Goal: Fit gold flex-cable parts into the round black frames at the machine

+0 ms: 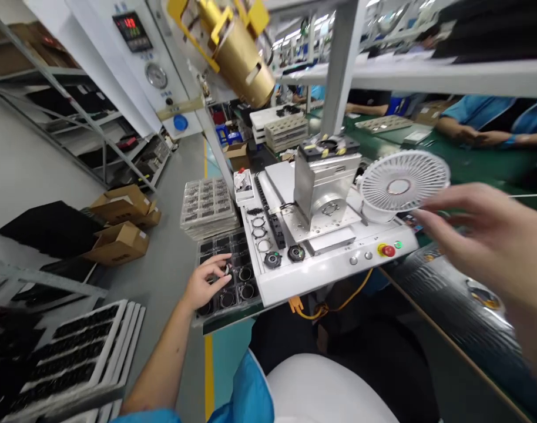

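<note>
My left hand [208,282] is over a black compartment tray [215,244] holding round ringed parts, its thumb and fingers curled around a small piece too small to name. At the right, my right hand [480,229] has its thumb and index finger apart beside the white round fan [403,182]; whether they touch the fan's rim cannot be made out. Between the hands is the white machine base [316,273], with a metal fixture block [325,185] on it. Two round black parts [296,253] and several thin rings [258,222] lie on the base's left part.
A gold cylinder [246,61] hangs above the fixture. Stacked clear trays [208,202] stand behind the black tray. A red emergency button [387,251] is at the base's front right. People in blue sleeves [466,111] sit beyond.
</note>
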Tool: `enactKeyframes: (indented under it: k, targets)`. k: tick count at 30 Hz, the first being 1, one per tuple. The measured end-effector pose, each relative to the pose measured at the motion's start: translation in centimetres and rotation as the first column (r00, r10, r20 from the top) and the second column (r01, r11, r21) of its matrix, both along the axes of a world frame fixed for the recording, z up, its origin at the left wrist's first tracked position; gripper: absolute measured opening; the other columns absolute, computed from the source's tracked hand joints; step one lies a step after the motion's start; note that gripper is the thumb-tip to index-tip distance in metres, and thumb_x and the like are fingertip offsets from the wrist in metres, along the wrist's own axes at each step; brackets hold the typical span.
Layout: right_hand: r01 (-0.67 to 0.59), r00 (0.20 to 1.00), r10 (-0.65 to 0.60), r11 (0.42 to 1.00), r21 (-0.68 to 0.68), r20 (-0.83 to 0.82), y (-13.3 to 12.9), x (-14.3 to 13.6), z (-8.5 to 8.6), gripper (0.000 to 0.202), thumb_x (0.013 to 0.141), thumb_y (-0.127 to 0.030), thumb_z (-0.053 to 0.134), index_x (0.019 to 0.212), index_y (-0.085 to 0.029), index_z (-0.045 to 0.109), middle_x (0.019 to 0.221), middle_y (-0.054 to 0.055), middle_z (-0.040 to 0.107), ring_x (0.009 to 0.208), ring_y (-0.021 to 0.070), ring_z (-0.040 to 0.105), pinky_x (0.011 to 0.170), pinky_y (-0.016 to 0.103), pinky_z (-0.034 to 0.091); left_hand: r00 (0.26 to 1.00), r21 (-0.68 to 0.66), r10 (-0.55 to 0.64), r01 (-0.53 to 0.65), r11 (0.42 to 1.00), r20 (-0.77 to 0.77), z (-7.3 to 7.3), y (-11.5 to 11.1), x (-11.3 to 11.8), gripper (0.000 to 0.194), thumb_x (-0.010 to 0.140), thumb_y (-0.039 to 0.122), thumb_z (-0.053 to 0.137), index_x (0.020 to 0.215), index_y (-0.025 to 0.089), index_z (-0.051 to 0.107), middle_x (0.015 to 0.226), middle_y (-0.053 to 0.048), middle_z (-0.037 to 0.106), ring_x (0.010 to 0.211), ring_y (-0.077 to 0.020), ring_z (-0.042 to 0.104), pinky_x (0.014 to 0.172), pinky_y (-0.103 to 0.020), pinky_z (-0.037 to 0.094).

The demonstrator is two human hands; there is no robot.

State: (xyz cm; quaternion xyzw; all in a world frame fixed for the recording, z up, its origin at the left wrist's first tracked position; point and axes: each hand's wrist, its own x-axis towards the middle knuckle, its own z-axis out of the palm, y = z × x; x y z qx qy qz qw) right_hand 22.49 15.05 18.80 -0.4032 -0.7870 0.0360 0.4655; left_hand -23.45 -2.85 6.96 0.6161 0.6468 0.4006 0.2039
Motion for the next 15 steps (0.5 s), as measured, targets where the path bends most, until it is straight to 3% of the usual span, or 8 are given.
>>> enactKeyframes:
  k: [2,5,7,11,15]
  targets:
    - [-0.169,0.985,0.172,0.981,0.097,-0.024,3.1,-3.4,2.2,0.012,0.091,-0.034,0.069,0.091,-0.022,0.068,0.100,0.013,0.071,0.089,0.0244,0.068,0.070,0.036,0.058,0.999,0.076,0.034,-0.036,0.996,0.029,0.4,0.4,0.5,0.031,0.086,0.044,0.074,0.069,0.019,0.065,0.135,-0.019,0.070,0.107,-0.0305,0.074,0.097,-0.050,0.059]
    - [-0.222,0.975,0.215,0.957,0.188,0.055,8.0,-7.8,5.9,0.007,0.087,-0.025,0.067,0.090,-0.019,0.069,0.108,0.013,0.070,0.108,0.0302,0.064,0.094,0.047,0.054,0.993,0.168,0.027,-0.046,0.985,0.115,0.9,1.0,1.2,0.026,0.085,0.044,0.076,0.078,0.019,0.074,0.118,-0.018,0.077,0.103,-0.0305,0.076,0.091,-0.047,0.062]
    - [-0.274,0.954,0.256,0.957,0.099,0.158,10.5,-9.6,8.0,0.011,0.082,-0.018,0.068,0.092,-0.019,0.072,0.110,0.010,0.071,0.112,0.0307,0.063,0.101,0.050,0.050,0.976,0.223,0.011,-0.061,0.973,0.219,1.1,1.3,1.6,0.026,0.085,0.045,0.077,0.085,0.019,0.078,0.115,-0.018,0.078,0.096,-0.0284,0.078,0.087,-0.044,0.064]
    - [-0.356,0.852,0.421,0.902,-0.245,0.312,13.6,-11.4,10.4,0.020,0.077,-0.015,0.072,0.096,-0.022,0.077,0.097,0.003,0.074,0.093,0.0255,0.068,0.090,0.042,0.055,0.922,0.328,-0.023,-0.115,0.938,0.386,1.6,2.2,2.3,0.030,0.078,0.041,0.086,0.099,0.020,0.081,0.120,-0.016,0.076,0.095,-0.0256,0.078,0.083,-0.038,0.066]
    - [-0.423,0.838,0.488,0.864,-0.274,0.244,14.2,-11.6,11.2,0.016,0.076,-0.017,0.079,0.091,-0.021,0.078,0.092,0.002,0.075,0.091,0.0244,0.070,0.092,0.042,0.055,0.921,0.434,-0.022,-0.163,0.886,0.390,2.4,4.3,3.0,0.037,0.068,0.025,0.093,0.103,0.022,0.081,0.118,-0.012,0.074,0.091,-0.0210,0.077,0.076,-0.031,0.066]
